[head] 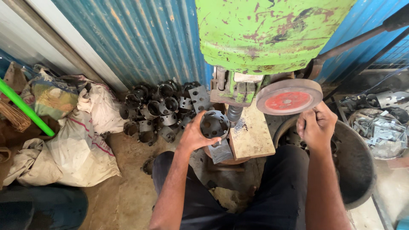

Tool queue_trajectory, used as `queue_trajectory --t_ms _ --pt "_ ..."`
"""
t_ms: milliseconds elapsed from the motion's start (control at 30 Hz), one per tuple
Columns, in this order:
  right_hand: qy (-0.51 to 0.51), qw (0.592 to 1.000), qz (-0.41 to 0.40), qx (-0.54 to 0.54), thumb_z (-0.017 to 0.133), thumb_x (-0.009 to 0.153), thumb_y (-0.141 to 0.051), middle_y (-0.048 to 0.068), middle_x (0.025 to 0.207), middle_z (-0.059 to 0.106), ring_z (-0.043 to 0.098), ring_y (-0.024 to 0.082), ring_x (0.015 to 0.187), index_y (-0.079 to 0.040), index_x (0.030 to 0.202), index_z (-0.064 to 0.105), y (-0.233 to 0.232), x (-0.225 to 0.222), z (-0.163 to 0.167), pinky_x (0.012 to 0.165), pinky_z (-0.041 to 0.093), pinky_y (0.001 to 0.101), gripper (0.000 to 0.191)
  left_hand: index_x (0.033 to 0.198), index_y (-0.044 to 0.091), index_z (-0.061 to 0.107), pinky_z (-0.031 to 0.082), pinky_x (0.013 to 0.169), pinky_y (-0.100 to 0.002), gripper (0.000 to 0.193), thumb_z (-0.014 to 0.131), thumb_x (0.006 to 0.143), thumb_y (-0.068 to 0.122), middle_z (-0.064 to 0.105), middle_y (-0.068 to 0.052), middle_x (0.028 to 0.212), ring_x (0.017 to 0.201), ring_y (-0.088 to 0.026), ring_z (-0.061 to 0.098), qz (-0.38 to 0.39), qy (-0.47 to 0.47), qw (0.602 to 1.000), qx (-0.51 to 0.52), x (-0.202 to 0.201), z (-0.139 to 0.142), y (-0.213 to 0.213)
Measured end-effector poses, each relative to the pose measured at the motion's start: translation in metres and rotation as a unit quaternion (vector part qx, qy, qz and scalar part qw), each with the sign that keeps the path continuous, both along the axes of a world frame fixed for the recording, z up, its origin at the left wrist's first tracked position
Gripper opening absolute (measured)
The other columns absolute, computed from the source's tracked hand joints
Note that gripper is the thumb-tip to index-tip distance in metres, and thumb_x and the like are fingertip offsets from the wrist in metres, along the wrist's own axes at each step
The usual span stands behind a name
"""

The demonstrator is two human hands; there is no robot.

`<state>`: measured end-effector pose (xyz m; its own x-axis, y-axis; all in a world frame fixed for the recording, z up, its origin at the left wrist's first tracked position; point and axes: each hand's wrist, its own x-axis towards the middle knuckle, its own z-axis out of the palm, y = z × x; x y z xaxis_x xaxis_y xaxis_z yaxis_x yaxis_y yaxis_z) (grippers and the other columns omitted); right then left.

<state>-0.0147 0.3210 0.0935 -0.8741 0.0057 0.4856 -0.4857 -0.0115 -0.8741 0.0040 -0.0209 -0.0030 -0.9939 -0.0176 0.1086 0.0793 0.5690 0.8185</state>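
My left hand [195, 137] grips a dark perforated metal ring [214, 124] and holds it on the wooden block [252, 137] beside the punch tip [234, 113] of a green press machine [268, 32]. My right hand [316, 125] is closed around the rim of the press's round wheel with a red centre [289, 96], just under its front edge. My forearms reach out over my dark trousers.
A heap of similar dark metal rings [159, 108] lies on the floor to the left, beside white sacks [83, 149]. A dark round tub [357, 164] stands at my right, and a bowl of small metal pieces [378, 133] beyond it. Blue corrugated sheet [140, 38] forms the wall behind.
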Motion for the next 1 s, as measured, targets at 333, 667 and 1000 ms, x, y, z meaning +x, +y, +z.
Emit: queue_trajectory --t_ms 333,667,1000 --pt "0.005 1.000 -0.007 0.009 0.049 0.113 -0.008 0.005 0.061 0.053 0.045 0.009 0.043 0.007 0.107 0.061 -0.003 0.000 0.002 0.039 0.033 0.0226 0.020 0.146 0.007 0.049 0.055 0.104 -0.042 0.113 0.099 0.050 0.040 0.067 -0.023 0.132 0.121 -0.034 0.068 -0.007 -0.010 1.000 0.009 0.000 0.003 0.000" --pt "-0.134 0.985 -0.074 0.081 0.047 0.111 -0.011 0.003 0.060 0.052 0.040 0.007 0.040 -0.002 0.121 0.067 -0.003 0.031 0.044 0.034 0.029 0.0235 0.024 0.149 0.004 0.046 0.053 0.105 -0.043 0.118 0.099 0.051 0.042 0.064 -0.023 0.137 0.127 -0.035 0.064 -0.011 -0.028 1.000 0.007 0.001 0.001 -0.004" --pt "-0.019 0.999 -0.037 0.021 0.044 0.115 -0.009 0.005 0.062 0.052 0.045 0.009 0.044 0.005 0.102 0.060 0.003 -0.002 -0.008 0.040 0.034 0.0232 0.025 0.146 0.001 0.050 0.052 0.105 -0.041 0.116 0.100 0.049 0.041 0.065 -0.026 0.134 0.125 -0.036 0.065 -0.009 0.023 1.000 0.002 -0.001 0.000 -0.004"
